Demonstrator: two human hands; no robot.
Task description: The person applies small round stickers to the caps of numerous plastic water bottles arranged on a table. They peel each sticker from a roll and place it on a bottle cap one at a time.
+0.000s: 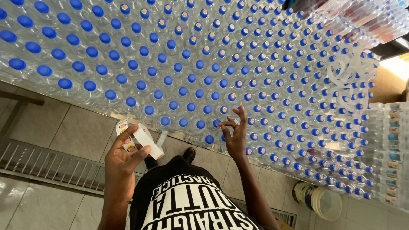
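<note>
Stickers on a white backing strip (145,140) are held in the left hand (125,155), whose grip is closed around the strip; its long axis runs from upper left to lower right, with small round yellow-and-pink stickers (122,126) showing at the upper-left end. The right hand (235,136) is raised over the near edge of the table (106,111), thumb and forefinger pinched together; whether a sticker is held between them cannot be told. The nearest bottles (208,139) lie just ahead of and below that pinch, so the right hand is the nearer one. Clear bottles with blue caps stand in dense rows; round stickers mark many caps farther back and to the right. Shrink-wrapped packs (394,153) are stacked at right, and a bucket (317,200) sits on the tiled floor.
</note>
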